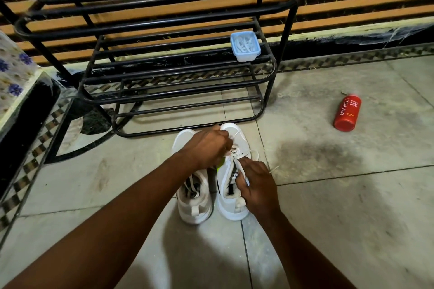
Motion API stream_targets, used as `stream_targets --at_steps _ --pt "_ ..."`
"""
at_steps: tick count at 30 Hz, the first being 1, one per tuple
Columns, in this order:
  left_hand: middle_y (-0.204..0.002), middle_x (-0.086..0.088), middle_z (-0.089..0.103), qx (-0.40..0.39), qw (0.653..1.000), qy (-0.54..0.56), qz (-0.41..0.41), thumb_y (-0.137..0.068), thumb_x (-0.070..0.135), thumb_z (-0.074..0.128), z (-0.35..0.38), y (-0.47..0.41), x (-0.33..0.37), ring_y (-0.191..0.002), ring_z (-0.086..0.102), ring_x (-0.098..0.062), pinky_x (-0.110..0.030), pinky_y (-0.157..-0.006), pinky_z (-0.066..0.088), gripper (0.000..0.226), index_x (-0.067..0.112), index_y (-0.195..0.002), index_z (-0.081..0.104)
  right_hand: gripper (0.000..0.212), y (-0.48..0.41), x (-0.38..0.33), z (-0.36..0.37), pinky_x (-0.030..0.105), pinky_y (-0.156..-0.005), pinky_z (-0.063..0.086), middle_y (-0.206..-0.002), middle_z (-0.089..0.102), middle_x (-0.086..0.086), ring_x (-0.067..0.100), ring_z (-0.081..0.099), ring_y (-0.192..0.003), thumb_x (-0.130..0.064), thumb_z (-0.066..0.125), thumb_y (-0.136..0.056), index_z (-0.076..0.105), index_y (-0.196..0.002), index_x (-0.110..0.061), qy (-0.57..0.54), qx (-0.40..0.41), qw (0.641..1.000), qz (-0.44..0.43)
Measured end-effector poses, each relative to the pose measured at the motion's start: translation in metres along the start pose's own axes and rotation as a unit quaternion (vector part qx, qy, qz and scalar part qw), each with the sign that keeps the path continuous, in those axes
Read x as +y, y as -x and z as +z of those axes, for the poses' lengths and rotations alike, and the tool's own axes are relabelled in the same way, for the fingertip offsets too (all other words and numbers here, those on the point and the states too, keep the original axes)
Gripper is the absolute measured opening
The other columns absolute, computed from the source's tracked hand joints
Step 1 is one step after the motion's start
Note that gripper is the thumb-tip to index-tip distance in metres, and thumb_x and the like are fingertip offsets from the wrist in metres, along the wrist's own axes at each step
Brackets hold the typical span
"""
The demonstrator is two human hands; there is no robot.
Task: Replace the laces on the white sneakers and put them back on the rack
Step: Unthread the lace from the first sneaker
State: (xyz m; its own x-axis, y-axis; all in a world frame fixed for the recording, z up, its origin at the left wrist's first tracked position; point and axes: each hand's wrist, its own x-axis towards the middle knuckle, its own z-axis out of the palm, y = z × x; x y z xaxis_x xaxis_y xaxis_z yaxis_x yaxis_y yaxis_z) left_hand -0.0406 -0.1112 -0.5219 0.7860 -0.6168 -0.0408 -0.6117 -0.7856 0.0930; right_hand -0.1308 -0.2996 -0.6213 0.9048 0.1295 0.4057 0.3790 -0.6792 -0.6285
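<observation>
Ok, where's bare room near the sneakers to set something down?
Open floor lies between the right sneaker and the red bottle, and left of the left sneaker toward the patterned border. The rack shelf is bare left of the blue container. Crowded: between rack and sneaker toes, where left hand and right hand work the lace.

Dim, uneven light: the floor (352, 218) is brightest mid-scene, soft shadows lying near. White toes of the sneakers (242, 142) wash out; rack (150, 24) bars bow at far left.
</observation>
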Motion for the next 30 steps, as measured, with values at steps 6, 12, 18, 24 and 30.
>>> stream_targets --at_steps 6,12,18,24,30 --pt "-0.107 0.003 0.058 0.054 0.995 -0.036 -0.072 -0.081 0.008 0.068 0.003 -0.004 0.011 -0.106 0.049 -0.023 -0.037 -0.08 0.043 0.025 0.023 -0.101 0.066 0.041 0.0 0.002 0.001 0.034 -0.093 0.051 -0.123 0.067 0.002 0.025 0.062 -0.109 -0.026 0.052 -0.093 0.066 -0.128 -0.011 -0.01 0.01 1.0 0.006" --pt "-0.082 -0.009 0.07 0.321 0.723 0.521 -0.319 -0.1 -0.008 0.037 -0.006 -0.005 0.011 -0.07 0.072 -0.026 -0.036 -0.056 0.058 0.022 0.011 -0.093 0.046 0.041 0.0 0.001 0.0 0.032 -0.094 0.049 -0.124 0.066 0.001 0.022 0.061 -0.111 -0.027 0.051 -0.093 0.065 -0.128 -0.012 -0.016 0.011 1.0 0.01" --pt "-0.077 -0.003 0.057 0.331 0.742 0.516 -0.271 -0.096 -0.002 0.04 -0.012 -0.004 -0.013 -0.064 0.053 -0.016 -0.032 -0.057 0.042 0.024 0.019 -0.088 0.048 0.041 0.001 0.003 0.004 0.048 -0.104 0.044 -0.127 0.065 -0.003 0.022 0.06 -0.117 -0.029 0.049 -0.094 0.065 -0.129 -0.015 -0.017 -0.018 1.0 0.019" --pt "-0.091 0.005 0.068 0.009 0.988 0.138 -0.068 -0.089 0.028 0.075 -0.005 0.002 -0.016 -0.095 0.053 -0.017 -0.035 -0.083 0.049 0.014 0.024 -0.103 0.076 0.041 0.0 0.001 0.002 0.036 -0.1 0.048 -0.126 0.066 0.0 0.022 0.06 -0.118 -0.03 0.05 -0.094 0.066 -0.128 -0.014 -0.013 -0.006 1.0 0.02" --pt "-0.098 0.0 0.058 0.088 0.99 0.054 -0.1 -0.082 0.01 0.069 -0.003 0.002 -0.003 -0.098 0.051 -0.025 -0.037 -0.073 0.045 0.011 0.018 -0.088 0.071 0.041 0.001 0.003 0.002 0.036 -0.096 0.049 -0.125 0.066 0.003 0.024 0.061 -0.113 -0.028 0.05 -0.094 0.065 -0.129 -0.012 -0.009 -0.005 1.0 0.017"
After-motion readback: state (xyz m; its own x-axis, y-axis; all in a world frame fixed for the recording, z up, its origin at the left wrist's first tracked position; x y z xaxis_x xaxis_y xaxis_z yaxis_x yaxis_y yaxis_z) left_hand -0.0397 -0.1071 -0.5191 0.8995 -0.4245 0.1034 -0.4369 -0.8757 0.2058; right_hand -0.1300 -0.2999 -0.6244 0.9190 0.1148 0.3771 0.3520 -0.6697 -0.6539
